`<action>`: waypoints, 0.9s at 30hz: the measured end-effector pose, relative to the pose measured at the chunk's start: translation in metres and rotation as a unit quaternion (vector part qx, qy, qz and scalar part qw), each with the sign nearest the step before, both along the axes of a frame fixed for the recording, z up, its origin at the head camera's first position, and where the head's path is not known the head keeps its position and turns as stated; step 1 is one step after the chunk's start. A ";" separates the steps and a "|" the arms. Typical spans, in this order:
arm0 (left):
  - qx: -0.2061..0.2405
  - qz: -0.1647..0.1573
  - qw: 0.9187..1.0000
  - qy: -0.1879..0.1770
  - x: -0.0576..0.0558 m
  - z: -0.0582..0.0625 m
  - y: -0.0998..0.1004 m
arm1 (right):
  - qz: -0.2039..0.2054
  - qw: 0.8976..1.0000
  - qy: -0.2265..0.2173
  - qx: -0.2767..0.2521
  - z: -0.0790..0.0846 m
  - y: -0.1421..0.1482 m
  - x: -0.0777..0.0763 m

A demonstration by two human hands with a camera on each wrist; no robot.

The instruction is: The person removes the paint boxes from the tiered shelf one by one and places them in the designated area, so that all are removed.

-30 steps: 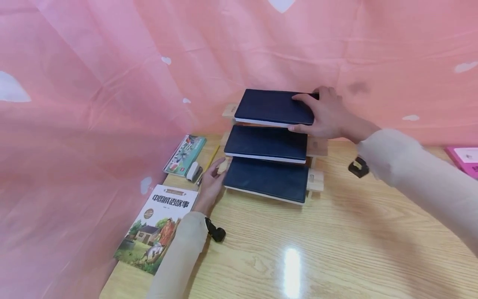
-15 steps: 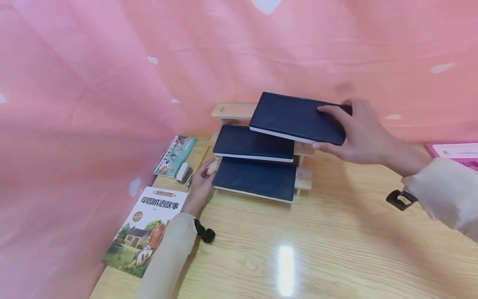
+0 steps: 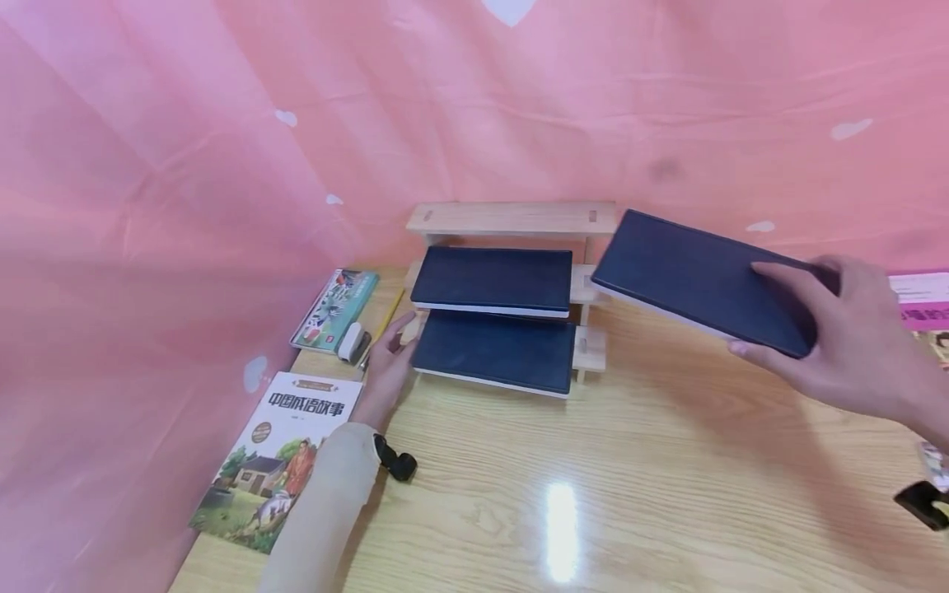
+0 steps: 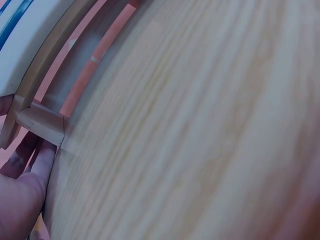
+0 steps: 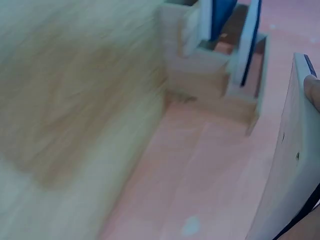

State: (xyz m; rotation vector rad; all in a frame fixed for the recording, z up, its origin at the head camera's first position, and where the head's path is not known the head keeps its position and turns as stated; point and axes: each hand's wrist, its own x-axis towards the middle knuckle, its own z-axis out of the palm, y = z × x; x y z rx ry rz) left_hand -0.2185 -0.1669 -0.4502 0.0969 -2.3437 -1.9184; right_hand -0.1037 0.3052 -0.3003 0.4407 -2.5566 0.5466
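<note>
My right hand (image 3: 853, 333) grips the right end of a flat board (image 3: 704, 284) with a dark blue top and a white edge. It is held in the air, tilted, right of a stepped wooden rack (image 3: 511, 217). In the right wrist view the board's white underside (image 5: 282, 150) shows small holes. Two similar boards (image 3: 493, 278) lie on the rack's middle and lower steps; the top step is bare. At the rack's lower left end my left hand (image 3: 385, 362) holds the step's end. In the left wrist view, fingers (image 4: 42, 160) reach under the wood, thumb above.
Along the left lie a picture-covered book (image 3: 278, 461), a green booklet (image 3: 335, 309), a white eraser-like item (image 3: 353, 341) and a yellow pencil (image 3: 389, 313). A pink book (image 3: 923, 296) lies far right. A pink curtain (image 3: 519, 123) hangs behind the table (image 3: 474, 502).
My right hand has lifted the top board off the rack and carried it right, exposing the top step. My left hand stays at the rack's left end. The head view has shifted slightly.
</note>
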 end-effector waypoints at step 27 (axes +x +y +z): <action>0.010 -0.004 1.000 -0.006 0.002 0.001 0.002 | -0.279 0.942 -0.185 0.012 -0.067 0.081 0.024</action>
